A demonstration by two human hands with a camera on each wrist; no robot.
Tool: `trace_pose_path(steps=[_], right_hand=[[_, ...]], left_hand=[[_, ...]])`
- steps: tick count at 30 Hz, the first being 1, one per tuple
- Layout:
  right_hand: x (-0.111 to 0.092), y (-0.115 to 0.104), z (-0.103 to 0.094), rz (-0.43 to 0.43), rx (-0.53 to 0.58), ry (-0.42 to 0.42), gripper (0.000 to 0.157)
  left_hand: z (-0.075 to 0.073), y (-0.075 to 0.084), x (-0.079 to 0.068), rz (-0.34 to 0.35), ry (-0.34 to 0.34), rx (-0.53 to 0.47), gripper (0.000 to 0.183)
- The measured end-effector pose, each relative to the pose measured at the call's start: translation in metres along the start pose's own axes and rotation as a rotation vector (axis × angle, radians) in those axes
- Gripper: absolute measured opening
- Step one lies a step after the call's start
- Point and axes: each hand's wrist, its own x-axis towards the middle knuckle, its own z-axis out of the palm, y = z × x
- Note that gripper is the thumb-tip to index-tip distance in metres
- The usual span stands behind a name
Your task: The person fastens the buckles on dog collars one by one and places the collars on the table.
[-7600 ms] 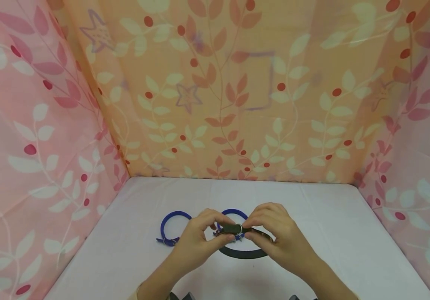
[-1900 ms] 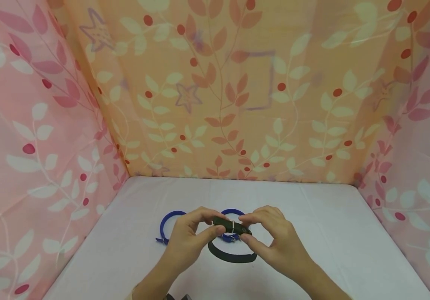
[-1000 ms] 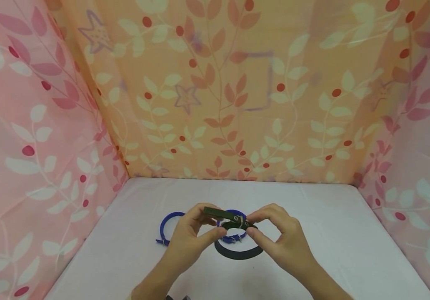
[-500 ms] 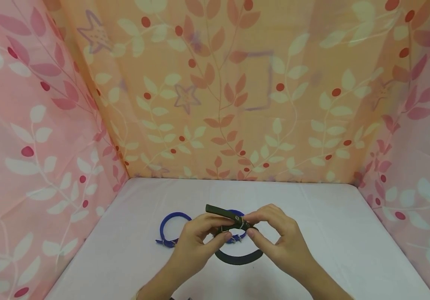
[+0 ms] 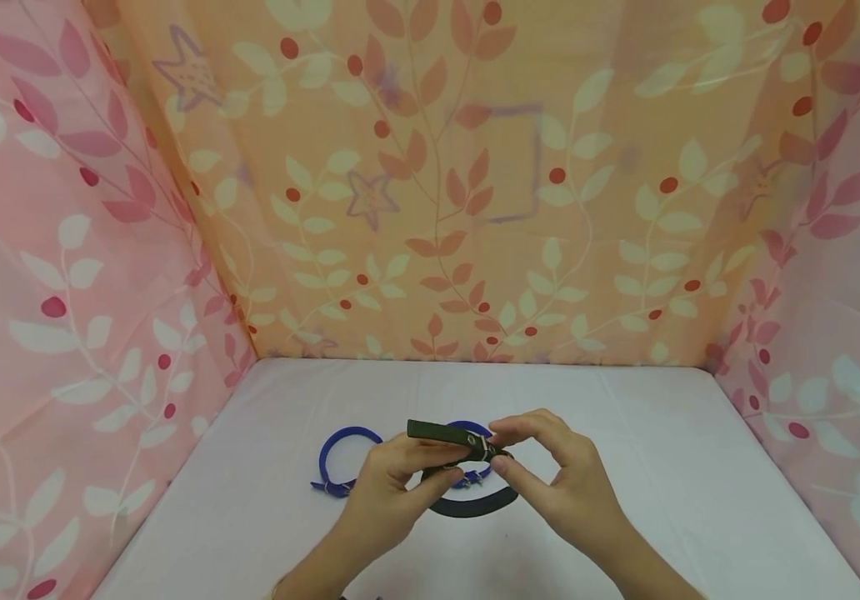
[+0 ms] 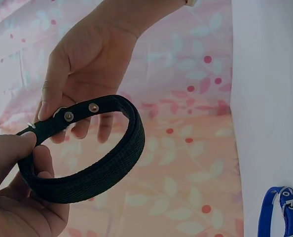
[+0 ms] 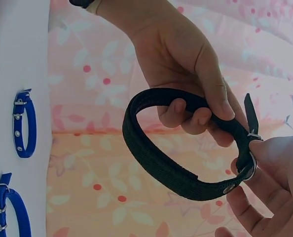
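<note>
A dark green dog collar (image 5: 467, 507), closed into a loop, hangs between both hands above the table. My left hand (image 5: 394, 483) grips its band, thumb below and fingers curled behind. My right hand (image 5: 561, 467) pinches the collar at its metal buckle and ring; in the right wrist view the thumb of that hand (image 7: 277, 177) lies against the buckle (image 7: 255, 137). The strap's free end rises past the buckle and points left over the left fingers. Metal eyelets (image 6: 93, 107) show along the band in the left wrist view. The fingers partly hide the buckle.
On the white table (image 5: 625, 508) lie two blue collars with silver buckles: one blue collar (image 5: 325, 458) at left, another blue collar (image 5: 467, 427) behind the held one, partly covered. Patterned cloth walls (image 5: 430, 250) enclose the back and both sides.
Earlier the collar was held level between both hands, then turned. Its free strap end came into view pointing left, and dipped slightly lower in the last half second. The blue collars stayed put.
</note>
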Motion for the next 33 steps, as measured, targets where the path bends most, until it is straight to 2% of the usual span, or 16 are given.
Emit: trace_pose_path(steps=[3,7,14,16,23,25,30,33], right_hand=[[0.0,0.0,-0.001,0.014,-0.003,-0.003,0.043],[0.001,-0.001,-0.002,0.017,-0.008,-0.009,0.044],[0.001,0.001,-0.001,-0.064,-0.028,-0.026,0.046],[0.001,0.001,-0.001,-0.084,-0.039,-0.027,0.047],[0.003,0.0,-0.001,-0.121,-0.065,0.004,0.047],[0.003,0.0,0.0,-0.159,-0.055,0.025,0.047],[0.003,0.003,0.005,-0.289,-0.054,0.07,0.035],[0.002,0.004,0.006,-0.302,-0.073,0.081,0.031]], left_hand=[[0.0,0.0,0.0,0.009,0.004,0.004,0.024],[0.0,0.0,0.001,0.006,0.0,-0.059,0.025],[0.001,-0.004,0.001,0.003,-0.029,-0.112,0.029],[0.001,-0.004,0.001,-0.02,-0.035,-0.128,0.03],[0.003,-0.003,-0.001,-0.194,-0.038,-0.148,0.027],[0.005,-0.004,-0.001,-0.193,-0.046,-0.128,0.024],[0.011,-0.005,-0.003,-0.131,-0.065,-0.112,0.021],[0.013,-0.004,-0.004,-0.154,-0.068,-0.132,0.02]])
